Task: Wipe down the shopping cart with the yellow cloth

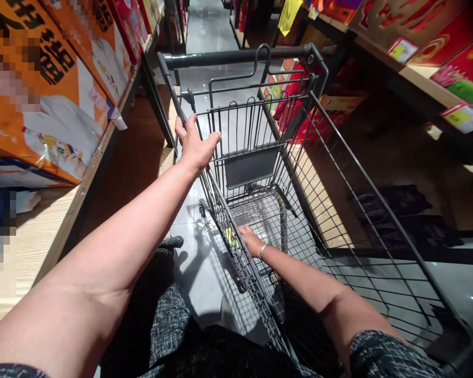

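Note:
A dark metal shopping cart (252,168) stands in front of me, its wire basket holding little else. My left hand (197,144) grips the cart's side rail, fingers over the outer side and thumb stretched out over the basket. Low inside the basket, my right hand (252,241), with a bracelet at its wrist, is at the side mesh. Its fingers are partly behind the rail and close on a small yellow thing (232,237), seen through the wires; its kind cannot be made out.
Orange boxes (67,94) stand on a wooden shelf (51,226) close on the left. At right, shelves hold red boxes (449,42) with price tags (465,116) along the edge. More red packages (319,115) sit low behind the cart. A grey tiled aisle (207,26) runs ahead.

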The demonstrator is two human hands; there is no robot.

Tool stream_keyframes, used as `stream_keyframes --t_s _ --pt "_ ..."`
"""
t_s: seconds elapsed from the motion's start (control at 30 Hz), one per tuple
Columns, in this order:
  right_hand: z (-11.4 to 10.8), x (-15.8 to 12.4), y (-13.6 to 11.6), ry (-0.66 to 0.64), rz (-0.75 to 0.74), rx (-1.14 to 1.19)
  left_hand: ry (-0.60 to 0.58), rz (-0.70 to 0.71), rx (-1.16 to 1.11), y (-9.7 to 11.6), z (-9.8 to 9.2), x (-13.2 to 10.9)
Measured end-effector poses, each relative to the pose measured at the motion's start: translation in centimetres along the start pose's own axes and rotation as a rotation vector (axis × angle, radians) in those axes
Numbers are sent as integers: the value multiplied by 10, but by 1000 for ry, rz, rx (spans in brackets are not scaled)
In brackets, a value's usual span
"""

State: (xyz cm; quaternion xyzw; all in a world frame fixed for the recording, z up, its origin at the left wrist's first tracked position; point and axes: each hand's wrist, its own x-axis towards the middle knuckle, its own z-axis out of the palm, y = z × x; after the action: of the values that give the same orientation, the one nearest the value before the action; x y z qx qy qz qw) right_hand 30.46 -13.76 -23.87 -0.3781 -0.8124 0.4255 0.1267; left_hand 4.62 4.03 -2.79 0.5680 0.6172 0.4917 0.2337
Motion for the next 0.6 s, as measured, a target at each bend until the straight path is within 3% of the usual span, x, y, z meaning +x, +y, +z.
stream_keyframes --t_s 0.13,0.27,0.37,0.47,0.53,0.6 --pt "-16 -18 34 -150 8 -193 -41 -28 66 -4 3 2" --pt "-64 -30 61 -183 120 -393 -86 -41 137 -5 0 3" --pt "-105 -40 74 -212 335 -699 -95 14 151 -5 0 4" --pt "-146 -40 65 -241 560 -1023 -98 1 187 -4 1 5" --pt "-177 -30 44 -189 595 -1136 -98 -27 193 -2 2 6" --pt "-214 -18 15 -40 557 -1217 -105 -34 181 0 2 6"
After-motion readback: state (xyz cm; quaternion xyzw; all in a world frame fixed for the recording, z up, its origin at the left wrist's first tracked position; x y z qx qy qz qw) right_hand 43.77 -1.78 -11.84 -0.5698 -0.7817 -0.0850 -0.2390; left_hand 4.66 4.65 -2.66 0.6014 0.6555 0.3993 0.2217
